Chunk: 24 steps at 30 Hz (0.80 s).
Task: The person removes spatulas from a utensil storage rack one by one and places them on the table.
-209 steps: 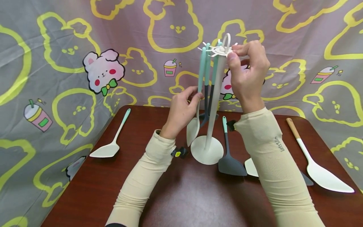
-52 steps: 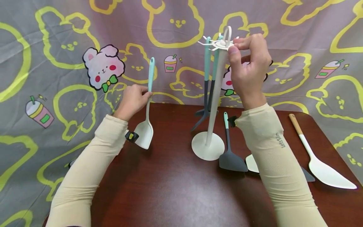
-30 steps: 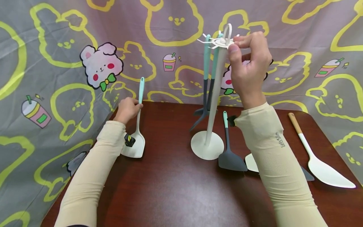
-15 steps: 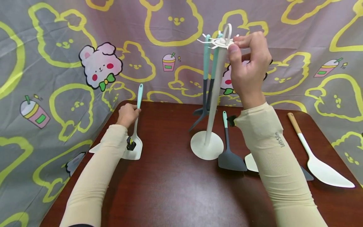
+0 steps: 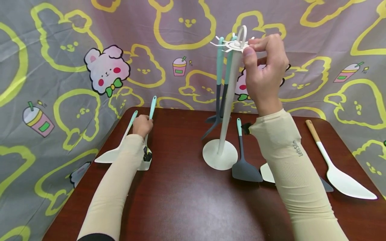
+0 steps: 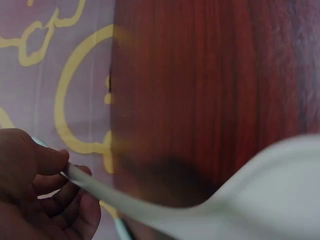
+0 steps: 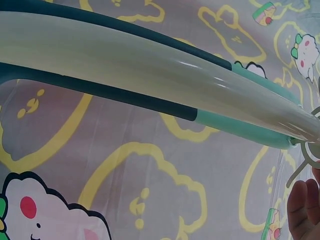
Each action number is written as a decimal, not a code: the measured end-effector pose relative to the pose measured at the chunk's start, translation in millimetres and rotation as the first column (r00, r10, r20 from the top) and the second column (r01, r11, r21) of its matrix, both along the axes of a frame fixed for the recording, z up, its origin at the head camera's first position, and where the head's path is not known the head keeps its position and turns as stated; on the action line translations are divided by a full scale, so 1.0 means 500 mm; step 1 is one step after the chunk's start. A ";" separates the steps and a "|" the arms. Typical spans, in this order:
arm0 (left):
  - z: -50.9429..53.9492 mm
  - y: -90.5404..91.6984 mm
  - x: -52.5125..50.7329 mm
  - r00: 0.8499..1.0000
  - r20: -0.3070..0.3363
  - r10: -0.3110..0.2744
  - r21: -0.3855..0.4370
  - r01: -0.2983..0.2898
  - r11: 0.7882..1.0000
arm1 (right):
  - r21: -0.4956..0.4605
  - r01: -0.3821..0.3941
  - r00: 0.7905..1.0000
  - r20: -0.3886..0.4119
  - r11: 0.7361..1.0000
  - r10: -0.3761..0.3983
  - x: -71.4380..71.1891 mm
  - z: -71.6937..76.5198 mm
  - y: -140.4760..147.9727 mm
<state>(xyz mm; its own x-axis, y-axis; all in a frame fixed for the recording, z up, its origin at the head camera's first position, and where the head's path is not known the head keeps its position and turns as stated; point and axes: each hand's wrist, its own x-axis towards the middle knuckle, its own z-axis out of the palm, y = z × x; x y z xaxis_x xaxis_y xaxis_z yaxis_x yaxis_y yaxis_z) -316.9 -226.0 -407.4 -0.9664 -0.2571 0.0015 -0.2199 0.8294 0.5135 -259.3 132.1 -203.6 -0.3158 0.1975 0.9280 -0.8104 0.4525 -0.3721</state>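
My left hand (image 5: 143,125) pinches a white spatula with a mint handle (image 5: 152,106) at the table's left side, handle end raised. My wrist and sleeve partly cover its blade; in the left wrist view the white blade (image 6: 270,195) spreads away from the fingers. Just left of it lies another white spatula (image 5: 110,156), partly behind my sleeve. With thumb and fingers, my right hand (image 5: 266,67) grips the hook ring atop a white utensil stand (image 5: 230,93). Two dark utensils with mint handles (image 5: 220,65) hang from it; their heads are partly hidden behind the pole.
Right of the stand's round base (image 5: 211,162) lies a dark grey turner (image 5: 245,170). A white blade (image 5: 267,173) and a grey blade (image 5: 326,185) show from under my right sleeve. A white spatula with a wooden handle (image 5: 346,182) lies near the right edge. A patterned curtain surrounds the table.
The white spatula has come off the stand, gone left and been lowered beside the other one, its handle now tipping further down. My right hand keeps its grip on the stand.
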 end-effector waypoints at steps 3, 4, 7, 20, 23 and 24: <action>-0.010 0.006 -0.006 0.998 0.028 0.049 0.010 -0.049 0.999 | 0.006 0.011 1.000 -0.002 1.000 -0.011 -0.001 0.000 0.001; -0.012 0.007 -0.007 0.997 0.035 0.063 0.010 -0.063 0.998 | 0.009 0.014 1.000 -0.002 1.000 -0.014 -0.001 0.000 0.001; -0.016 0.008 -0.010 0.994 0.046 0.100 0.003 -0.101 0.995 | 0.008 0.008 1.000 -0.002 1.000 -0.008 -0.002 -0.001 0.000; -0.023 -0.015 -0.013 0.982 0.177 0.066 -0.014 -0.064 0.998 | -0.016 -0.014 1.000 -0.012 1.000 0.013 -0.006 -0.001 -0.002; -0.032 -0.021 -0.019 0.978 0.197 0.075 -0.019 -0.073 0.997 | -0.013 -0.013 1.000 -0.008 1.000 0.013 -0.005 -0.002 -0.002; -0.034 -0.023 -0.021 0.976 0.204 0.080 -0.020 -0.078 0.997 | -0.011 -0.012 1.000 -0.007 1.000 0.012 -0.005 -0.003 -0.002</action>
<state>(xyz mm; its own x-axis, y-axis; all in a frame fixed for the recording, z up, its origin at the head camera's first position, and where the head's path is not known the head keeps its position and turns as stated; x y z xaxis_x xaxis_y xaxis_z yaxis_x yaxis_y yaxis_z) -327.3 -237.4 -424.6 -0.9232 -0.3336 -0.1907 -0.3841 0.8110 0.4413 -262.0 131.1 -204.9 -0.3118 0.2040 0.9280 -0.8185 0.4383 -0.3713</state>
